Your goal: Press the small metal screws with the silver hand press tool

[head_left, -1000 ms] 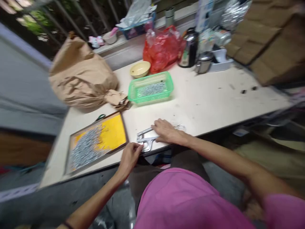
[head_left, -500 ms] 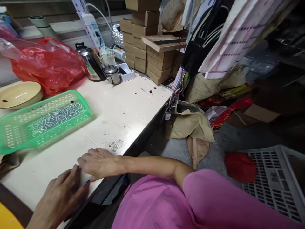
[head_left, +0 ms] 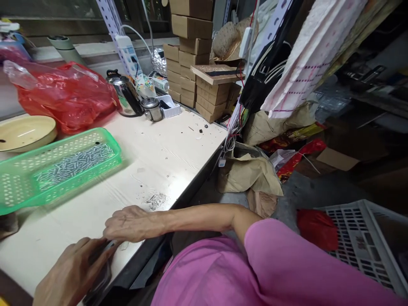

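Near the table's front edge, my left hand [head_left: 72,270] has its thumb and fingers closed around a dark, slim object that I cannot make out. Part of it shows below the thumb, dark and shiny. My right hand [head_left: 132,223] lies just beyond, knuckles up, fingers curled in at the left hand's fingertips. Between the two hands a small greyish tip [head_left: 111,244] is visible; the right fingers hide the rest. Up and to the left stands a green plastic basket [head_left: 108,157] with many small metal pins [head_left: 76,163] in it.
A cream bowl [head_left: 47,136], a red plastic bag [head_left: 70,97], a kettle [head_left: 126,95] and a small metal pot [head_left: 152,109] stand at the back of the white table [head_left: 143,148]. Cardboard boxes [head_left: 188,63] are stacked behind. A white crate [head_left: 357,238] is on the floor at right.
The camera view has tilted up slightly, so the table items sit lower. Both hands stay together at the table edge, with the left hand's fingers drawn closer to the right hand.
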The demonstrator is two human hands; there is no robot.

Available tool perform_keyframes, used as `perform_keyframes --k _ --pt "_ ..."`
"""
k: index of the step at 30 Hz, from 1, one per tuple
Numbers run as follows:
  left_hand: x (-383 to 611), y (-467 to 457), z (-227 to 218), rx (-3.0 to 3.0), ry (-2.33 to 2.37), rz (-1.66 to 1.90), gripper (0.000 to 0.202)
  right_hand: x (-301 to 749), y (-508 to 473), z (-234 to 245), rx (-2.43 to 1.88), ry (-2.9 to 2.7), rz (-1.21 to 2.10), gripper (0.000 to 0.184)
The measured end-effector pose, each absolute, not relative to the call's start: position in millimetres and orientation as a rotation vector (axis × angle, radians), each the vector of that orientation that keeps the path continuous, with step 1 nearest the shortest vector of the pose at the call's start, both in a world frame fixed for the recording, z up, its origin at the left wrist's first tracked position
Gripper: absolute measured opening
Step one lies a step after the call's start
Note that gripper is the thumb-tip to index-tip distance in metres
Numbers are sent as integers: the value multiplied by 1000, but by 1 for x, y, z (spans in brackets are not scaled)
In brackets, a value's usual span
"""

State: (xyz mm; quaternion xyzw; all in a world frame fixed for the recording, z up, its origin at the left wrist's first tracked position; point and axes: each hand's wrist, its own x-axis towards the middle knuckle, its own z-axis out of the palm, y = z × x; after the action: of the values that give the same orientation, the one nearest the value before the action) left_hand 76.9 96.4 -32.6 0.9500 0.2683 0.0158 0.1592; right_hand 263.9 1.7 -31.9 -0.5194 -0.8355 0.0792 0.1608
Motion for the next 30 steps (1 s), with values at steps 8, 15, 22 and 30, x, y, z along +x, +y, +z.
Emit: perform_keyframes --k 8,15,22,30 --pt "70 37 -19 2858 909 192 32 256 -7 -23 -1641 -2344 251 45" --pt "61 -26 -53 2738 925 530 27 269 20 -30 -1591 -2461 347 18" --pt "67 -36 -54 2598 924 631 31 235 37 -9 -1560 -2566 118 16" --pt "27 -74 -15 2703 589 921 16 168 10 -7 -883 -2915 358 13"
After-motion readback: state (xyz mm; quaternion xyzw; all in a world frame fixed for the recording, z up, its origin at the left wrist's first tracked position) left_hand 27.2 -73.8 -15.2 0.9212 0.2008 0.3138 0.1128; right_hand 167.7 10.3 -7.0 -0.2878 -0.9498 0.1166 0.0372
